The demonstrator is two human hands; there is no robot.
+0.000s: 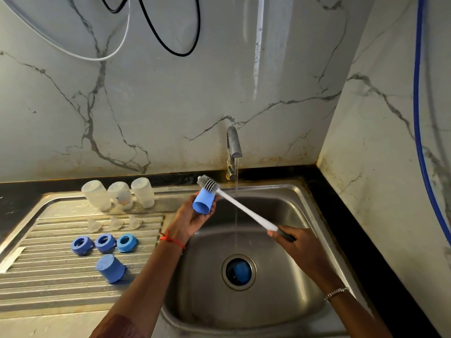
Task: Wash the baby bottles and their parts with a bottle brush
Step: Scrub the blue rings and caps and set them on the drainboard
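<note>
Lone blue cap [111,268] on the drainboard [61,284], right hand [289,237] gripping the bottle brush [244,209] handle above the sink [280,301], left hand [191,219] curled round a second cap [202,203] (bristles [207,184] against its far end), three clear bottles [119,195] inverted beyond, tap [233,142] running.

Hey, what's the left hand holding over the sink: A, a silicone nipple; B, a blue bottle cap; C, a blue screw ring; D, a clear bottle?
B: the left hand grips a blue bottle cap, open end toward the camera, with the bottle brush against its far end.
</note>
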